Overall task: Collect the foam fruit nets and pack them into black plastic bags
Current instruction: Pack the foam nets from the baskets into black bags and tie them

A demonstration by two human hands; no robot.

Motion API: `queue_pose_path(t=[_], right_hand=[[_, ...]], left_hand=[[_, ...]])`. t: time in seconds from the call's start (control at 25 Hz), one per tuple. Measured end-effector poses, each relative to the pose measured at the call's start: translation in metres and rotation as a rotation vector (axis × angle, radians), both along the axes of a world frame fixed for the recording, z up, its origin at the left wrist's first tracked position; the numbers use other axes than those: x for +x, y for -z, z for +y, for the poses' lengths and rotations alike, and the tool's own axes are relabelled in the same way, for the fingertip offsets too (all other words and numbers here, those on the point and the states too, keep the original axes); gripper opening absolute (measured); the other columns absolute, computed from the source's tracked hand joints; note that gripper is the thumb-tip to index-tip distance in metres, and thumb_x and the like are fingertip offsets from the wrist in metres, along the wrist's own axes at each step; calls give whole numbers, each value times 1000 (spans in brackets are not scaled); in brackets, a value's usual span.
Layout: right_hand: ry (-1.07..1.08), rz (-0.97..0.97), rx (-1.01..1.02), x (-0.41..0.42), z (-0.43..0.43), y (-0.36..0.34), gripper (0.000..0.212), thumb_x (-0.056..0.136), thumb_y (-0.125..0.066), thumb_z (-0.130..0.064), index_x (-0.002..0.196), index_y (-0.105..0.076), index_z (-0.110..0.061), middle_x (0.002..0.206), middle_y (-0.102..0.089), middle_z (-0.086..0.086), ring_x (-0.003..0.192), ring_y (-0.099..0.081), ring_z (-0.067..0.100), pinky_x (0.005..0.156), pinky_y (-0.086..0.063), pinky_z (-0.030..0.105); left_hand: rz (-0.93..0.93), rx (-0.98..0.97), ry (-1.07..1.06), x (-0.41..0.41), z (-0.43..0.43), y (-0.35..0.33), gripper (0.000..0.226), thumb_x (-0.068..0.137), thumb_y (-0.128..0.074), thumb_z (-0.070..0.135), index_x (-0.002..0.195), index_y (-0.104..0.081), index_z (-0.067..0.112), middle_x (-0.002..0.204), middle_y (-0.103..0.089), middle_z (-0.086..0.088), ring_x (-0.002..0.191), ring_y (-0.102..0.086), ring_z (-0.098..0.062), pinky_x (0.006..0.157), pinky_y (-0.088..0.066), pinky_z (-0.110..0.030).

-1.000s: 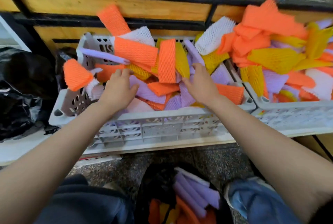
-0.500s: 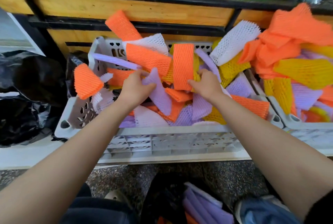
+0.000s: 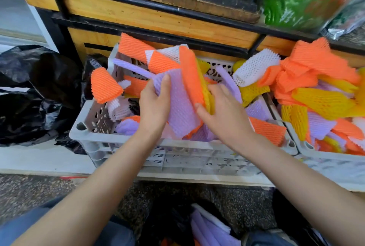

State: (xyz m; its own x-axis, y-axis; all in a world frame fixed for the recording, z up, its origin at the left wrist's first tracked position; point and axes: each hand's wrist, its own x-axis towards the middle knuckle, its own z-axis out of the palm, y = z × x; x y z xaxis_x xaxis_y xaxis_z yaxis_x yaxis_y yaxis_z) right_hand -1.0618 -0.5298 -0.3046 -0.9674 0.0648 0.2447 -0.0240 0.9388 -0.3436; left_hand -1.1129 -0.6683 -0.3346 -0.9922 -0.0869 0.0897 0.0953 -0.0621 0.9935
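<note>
A white plastic crate [image 3: 126, 143] holds a heap of orange, purple, yellow and white foam fruit nets. My left hand [image 3: 154, 105] grips a flat purple net [image 3: 180, 107] lifted above the heap, thumb on top. My right hand [image 3: 223, 111] holds a stack of orange and yellow nets [image 3: 194, 79] standing on edge against the purple one. An open black plastic bag [image 3: 171, 220] sits on the floor between my knees, with purple nets [image 3: 209, 230] showing inside.
A second white crate [image 3: 320, 162] piled with nets stands to the right. Crumpled black bags [image 3: 33, 91] lie to the left. A wooden stall with a black metal frame [image 3: 158, 20] rises behind the crates. The floor is speckled stone.
Both hands went from digging flat in the heap to lifting nets; the left raised a purple net, the right gathered orange and yellow ones against it. The camera moved closer.
</note>
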Motion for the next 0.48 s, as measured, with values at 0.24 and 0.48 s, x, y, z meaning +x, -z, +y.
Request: queue_pose_path(t=[0.24,0.48], right_hand=[[-164,93,-100,16,-24,17,47,85,-56,-39,126,-54,-16,115,-47,3,103,-50,17,87,-43,31],[-277,131,-391,35,-16,11,25,89,-55,-33,112,-59,-26,104,-50,-5,97,-52,7,89,-43,21]], left_hand=[[-4,288,308,27,-10,-6,52,82,-63,36,123,-40,14,113,-59,0,100,-60,2,83,-49,-16],[62,105,147,38,-21,-5,41,79,-72,5,114,-52,3,95,-65,2,81,-63,2,72,-48,-17]])
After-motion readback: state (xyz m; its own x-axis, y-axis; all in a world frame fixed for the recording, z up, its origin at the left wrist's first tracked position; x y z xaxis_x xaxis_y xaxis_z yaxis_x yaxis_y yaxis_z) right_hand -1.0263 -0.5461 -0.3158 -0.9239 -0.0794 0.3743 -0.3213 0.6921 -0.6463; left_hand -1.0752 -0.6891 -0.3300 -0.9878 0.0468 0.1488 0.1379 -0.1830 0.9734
